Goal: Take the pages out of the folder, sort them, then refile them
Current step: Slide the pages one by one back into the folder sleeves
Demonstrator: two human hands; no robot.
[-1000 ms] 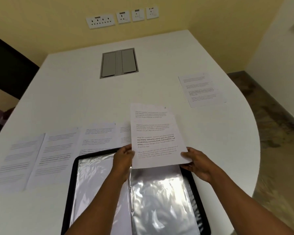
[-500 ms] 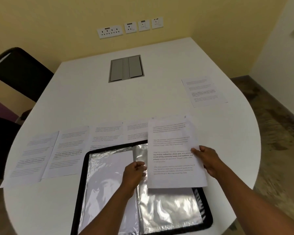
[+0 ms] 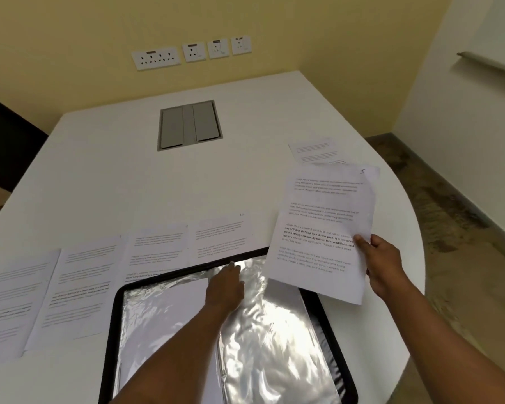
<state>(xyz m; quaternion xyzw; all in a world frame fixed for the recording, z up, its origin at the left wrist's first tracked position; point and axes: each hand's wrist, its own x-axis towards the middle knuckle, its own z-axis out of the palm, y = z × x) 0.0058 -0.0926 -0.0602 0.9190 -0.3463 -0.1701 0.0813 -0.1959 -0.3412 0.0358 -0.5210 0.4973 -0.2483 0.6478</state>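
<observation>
An open black-edged folder (image 3: 111, 330) of shiny plastic sleeves lies at the near edge of the white desk (image 3: 114, 170), its bottom cut off by the frame. The right hand (image 3: 382, 266) holds a printed page (image 3: 324, 228) lifted off the desk at about 3 o'clock from the folder's spine; its grip pinches the page's right edge, thumb on top, the other fingers hidden behind the paper. A handwritten mark in the page's top right corner looks like a 5, though the body text is too blurred to read. The left hand (image 3: 225, 287) lies on the folder's sleeves near the spine, fingers fairly straight and reaching toward the top edge; blur hides whether its grip pinches a sleeve. A row of four printed pages (image 3: 79, 287) lies flat at 10 to 12 o'clock from the folder, the two right ones partly covered by it, the leftmost cut off by the frame. Another lone sheet (image 3: 315, 150) at 1 o'clock is partly hidden behind the held page. A grey cable hatch (image 3: 188, 125) sits in the desk at 12 o'clock.
</observation>
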